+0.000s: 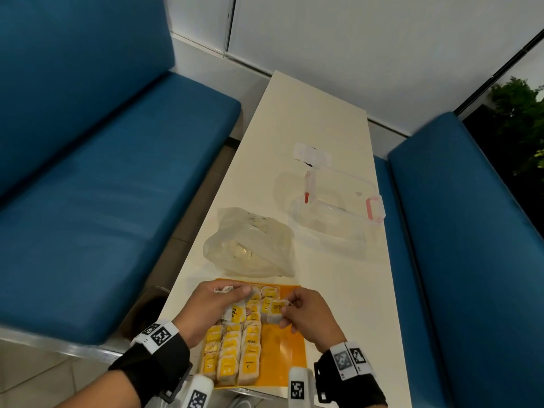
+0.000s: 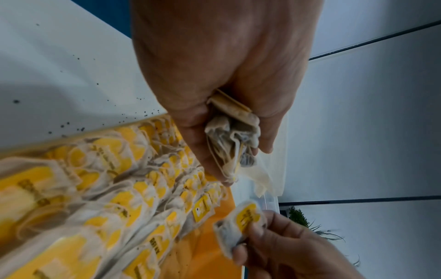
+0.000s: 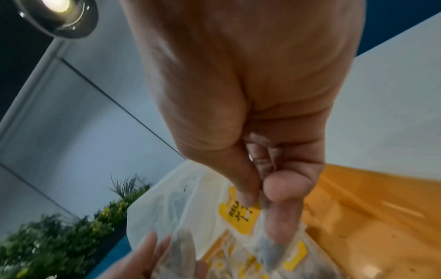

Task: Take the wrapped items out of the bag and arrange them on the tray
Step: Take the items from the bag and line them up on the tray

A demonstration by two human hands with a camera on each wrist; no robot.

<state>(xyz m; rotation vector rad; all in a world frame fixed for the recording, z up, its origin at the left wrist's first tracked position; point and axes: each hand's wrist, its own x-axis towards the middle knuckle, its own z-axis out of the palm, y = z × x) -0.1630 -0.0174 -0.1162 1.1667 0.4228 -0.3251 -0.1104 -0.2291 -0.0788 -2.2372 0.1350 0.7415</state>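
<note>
Blue padded benches [image 1: 88,187] flank a long pale desk [image 1: 332,290] that runs away toward a white wall. At six o'clock on the desk lies the orange tray [image 1: 282,346], and its left half is filling up nicely: tea bags [image 1: 232,354] with yellow tags sit in close columns, edges touching, while the right half shows bare orange.

Left hand [image 1: 212,307] at the tray's eleven o'clock corner, fingers curled tight round a bunched clutch of tea bags [image 2: 232,136]; the left wrist view shows crumpled paper and a yellow tag squeezed between palm and fingers. Right hand [image 1: 309,316] just across from it, at about one o'clock on the tray, thumb and fingertips pinching a single tea bag [image 1: 275,310] by its yellow tag, holding it just above the top of the rows. The right wrist view has the thumb pressed on that tag, where the letters "REL" can be read.

Beyond the tray, toward twelve o'clock, the clear plastic bag [image 1: 253,242] lies slumped on the desk, something pale inside it. Further out at one o'clock, a clear container [image 1: 332,228] with red clips, its lid [image 1: 338,184] beside it, and small white packets [image 1: 312,154] past that. Dark specks dot the desk beside the tray in the left wrist view.
</note>
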